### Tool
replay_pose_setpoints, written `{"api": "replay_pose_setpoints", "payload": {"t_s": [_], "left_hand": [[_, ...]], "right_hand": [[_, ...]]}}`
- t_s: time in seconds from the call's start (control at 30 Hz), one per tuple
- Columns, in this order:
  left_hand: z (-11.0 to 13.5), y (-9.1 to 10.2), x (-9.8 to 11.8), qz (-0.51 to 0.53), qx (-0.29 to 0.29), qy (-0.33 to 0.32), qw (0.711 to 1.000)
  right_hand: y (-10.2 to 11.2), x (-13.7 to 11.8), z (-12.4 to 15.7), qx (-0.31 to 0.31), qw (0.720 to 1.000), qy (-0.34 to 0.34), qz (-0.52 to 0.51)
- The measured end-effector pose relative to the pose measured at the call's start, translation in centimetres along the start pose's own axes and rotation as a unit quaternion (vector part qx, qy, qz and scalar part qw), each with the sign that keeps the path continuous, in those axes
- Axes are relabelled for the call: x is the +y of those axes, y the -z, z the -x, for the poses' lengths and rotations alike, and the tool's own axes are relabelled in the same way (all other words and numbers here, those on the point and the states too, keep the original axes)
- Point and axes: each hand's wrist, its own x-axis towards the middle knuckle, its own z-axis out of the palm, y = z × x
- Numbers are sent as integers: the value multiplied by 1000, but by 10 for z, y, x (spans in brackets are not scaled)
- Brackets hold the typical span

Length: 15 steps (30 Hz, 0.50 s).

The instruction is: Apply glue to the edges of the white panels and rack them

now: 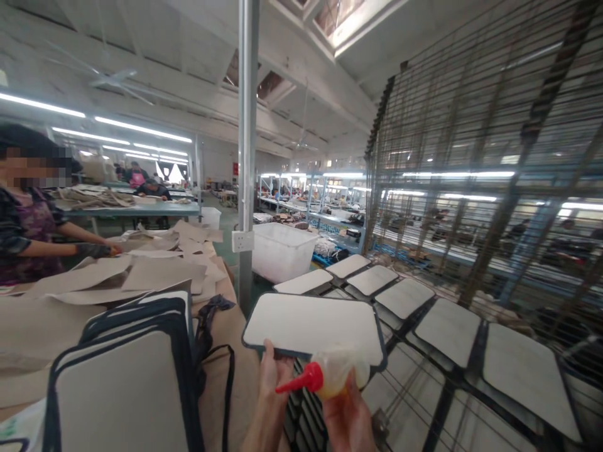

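My left hand [274, 376] grips the near edge of a pale rectangular panel [311, 320] with rounded corners and a dark border, its thumb on top. The panel is held up, slightly tilted, over a wire rack. In my right hand [347, 408] is a translucent squeeze bottle [342, 370] with yellowish contents. Its red nozzle [306, 378] points left, past my left wrist, in front of the panel's near edge. Whether the bottle touches the panel I cannot tell. To the left, several similar dark-edged panels [117, 389] lean in an overlapping stack.
Similar panels [450, 329] lie in rows on the wire rack [440, 411], whose upper tiers [461, 125] rise at right. Beige sheets [164, 273] cover the left table, where a co-worker [28, 232] stands. A metal post [245, 125] and white bin [282, 251] stand ahead.
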Motion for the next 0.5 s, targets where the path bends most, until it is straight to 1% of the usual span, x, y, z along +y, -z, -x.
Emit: {"api": "replay_pose_setpoints", "payload": {"t_s": [0.07, 0.1, 0.17, 0.23, 0.3, 0.37, 0.4, 0.47, 0.5], "left_hand": [[11, 4, -5, 81, 30, -57, 995], [16, 6, -6, 114, 35, -77, 990], [25, 10, -7, 138, 13, -78, 987], [31, 17, -10, 132, -13, -72, 989], [35, 28, -17, 115, -59, -83, 988], [41, 45, -26, 69, -123, -85, 986], [45, 55, -30, 28, -152, -71, 986], [59, 73, -29, -88, -188, -13, 978], [67, 79, -23, -156, -193, 16, 969]], "right_hand": [[-4, -2, 0, 16, 1000, 14, -1], [-5, -3, 0, 27, 999, 21, -2], [-7, -5, 0, 44, 999, 25, -3], [-7, -8, -3, 51, 999, 20, -4], [-5, -12, -8, 54, 998, 16, 1], [-1, -17, -15, 59, 998, 16, 8], [1, -19, -18, 60, 998, 14, 12], [4, -24, -21, 57, 998, 8, 17], [5, -26, -22, 54, 998, 5, 20]]}}
